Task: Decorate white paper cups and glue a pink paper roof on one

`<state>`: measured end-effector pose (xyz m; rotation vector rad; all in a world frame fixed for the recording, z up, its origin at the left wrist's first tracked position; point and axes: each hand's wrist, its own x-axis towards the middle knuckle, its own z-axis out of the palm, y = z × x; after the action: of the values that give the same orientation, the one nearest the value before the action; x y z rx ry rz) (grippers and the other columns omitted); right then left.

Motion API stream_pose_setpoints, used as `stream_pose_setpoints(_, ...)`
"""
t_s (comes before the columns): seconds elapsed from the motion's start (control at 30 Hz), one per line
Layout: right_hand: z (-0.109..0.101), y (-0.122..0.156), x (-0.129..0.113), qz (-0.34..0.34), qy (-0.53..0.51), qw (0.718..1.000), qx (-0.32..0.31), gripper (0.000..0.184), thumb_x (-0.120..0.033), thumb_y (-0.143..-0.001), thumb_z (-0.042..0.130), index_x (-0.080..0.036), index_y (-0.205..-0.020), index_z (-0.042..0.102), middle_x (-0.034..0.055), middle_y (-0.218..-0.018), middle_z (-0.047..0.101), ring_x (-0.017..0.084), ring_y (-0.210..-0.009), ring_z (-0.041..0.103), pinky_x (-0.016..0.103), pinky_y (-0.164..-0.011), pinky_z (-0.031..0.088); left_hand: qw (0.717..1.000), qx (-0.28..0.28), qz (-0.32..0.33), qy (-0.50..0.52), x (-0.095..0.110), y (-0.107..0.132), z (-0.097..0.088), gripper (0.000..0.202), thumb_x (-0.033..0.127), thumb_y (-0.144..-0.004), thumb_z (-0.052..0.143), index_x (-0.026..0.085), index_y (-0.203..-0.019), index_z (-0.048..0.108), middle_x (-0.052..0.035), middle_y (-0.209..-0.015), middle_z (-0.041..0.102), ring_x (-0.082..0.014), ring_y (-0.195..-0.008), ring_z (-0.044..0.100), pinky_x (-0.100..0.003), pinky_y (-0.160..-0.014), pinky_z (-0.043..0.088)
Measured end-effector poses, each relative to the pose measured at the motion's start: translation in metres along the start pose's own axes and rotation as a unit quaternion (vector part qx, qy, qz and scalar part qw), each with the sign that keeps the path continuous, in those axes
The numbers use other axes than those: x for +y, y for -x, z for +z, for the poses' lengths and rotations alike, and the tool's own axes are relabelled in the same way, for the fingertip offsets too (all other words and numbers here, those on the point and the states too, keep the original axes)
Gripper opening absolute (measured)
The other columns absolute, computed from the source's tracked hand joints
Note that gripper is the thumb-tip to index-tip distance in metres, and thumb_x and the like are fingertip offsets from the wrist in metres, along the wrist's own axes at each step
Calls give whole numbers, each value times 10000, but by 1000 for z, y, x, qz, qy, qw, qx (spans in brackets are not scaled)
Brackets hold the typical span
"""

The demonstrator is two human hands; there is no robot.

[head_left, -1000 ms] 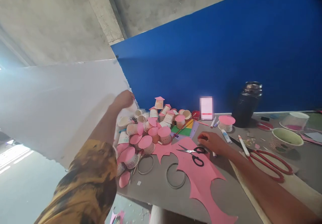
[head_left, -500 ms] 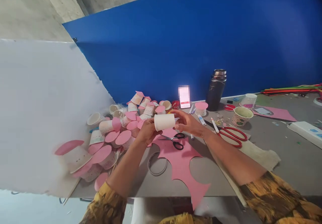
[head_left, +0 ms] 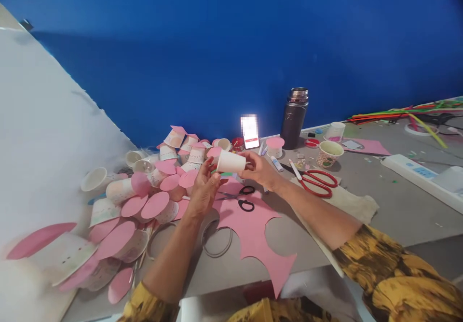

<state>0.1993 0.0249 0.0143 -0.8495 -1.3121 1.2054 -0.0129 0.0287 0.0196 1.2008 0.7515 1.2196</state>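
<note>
A white paper cup (head_left: 230, 162) lies on its side in the air between both hands, above the table. My left hand (head_left: 203, 188) is closed round its wide end, my right hand (head_left: 259, 169) closed round its narrow end. Just below the hands lie black scissors (head_left: 243, 198) on a pink paper sheet (head_left: 258, 232) with round cut-outs. To the left sits a heap of paper cups topped with pink discs (head_left: 155, 187).
A big white board (head_left: 43, 133) leans at the left. Red scissors (head_left: 317, 183), a glue stick (head_left: 277, 163), a dark flask (head_left: 294, 118), a lit phone (head_left: 250, 132), a patterned cup (head_left: 329, 154), a wire ring (head_left: 217, 237), a power strip (head_left: 415, 172) and coloured sticks (head_left: 408, 112) lie about.
My left hand came back from the cup heap with a white cup, and my right hand left the table by the scissors and took its other end. The view tilted down and right.
</note>
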Motion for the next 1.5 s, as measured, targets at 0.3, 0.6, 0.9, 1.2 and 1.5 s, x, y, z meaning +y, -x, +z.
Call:
stream_pose_setpoints(0.3,8,8,9,-114,278,954,24,586,-134,-733,694,-262,-1301,627,106,-1353,637,258,-1096,662,355,-775,598,995,88,-14,-39,-20,-2,-2,431,547,-680,879,196,-893,749,-57,-954,723,-202,-942,644,-314,-826,517)
stream_pose_setpoints(0.6,-32,-7,-45,-117,251,954,118,256,-364,-851,749,-184,-1033,739,67,-936,762,175,-777,692,296,-679,563,987,163,-5,-2,-19,-15,-13,519,589,-564,894,163,-784,696,-26,-807,693,-162,-784,618,-303,-754,489)
stream_pose_setpoints(0.9,-62,16,-22,40,583,810,-55,98,-159,-856,681,-194,-819,765,45,-792,767,194,-752,690,271,-688,454,928,116,112,-336,-17,-2,-2,234,380,-813,639,186,-683,626,20,-673,558,-147,-674,494,-277,-652,385)
stream_pose_setpoints(1.2,-65,31,23,-21,676,728,-114,309,-126,-891,653,-257,-1133,795,100,-1288,690,261,-1133,653,299,-822,485,900,37,168,-401,-26,4,5,196,342,-879,592,199,-748,624,-25,-803,656,-185,-765,586,-305,-732,438)
stream_pose_setpoints(1.5,-76,29,32,-116,686,702,-148,301,-121,-1005,518,-219,-1103,786,132,-1404,626,267,-1246,568,369,-931,517,987,77,-15,-138,-29,0,5,281,435,-725,775,189,-687,645,7,-685,585,-165,-670,550,-283,-612,478)
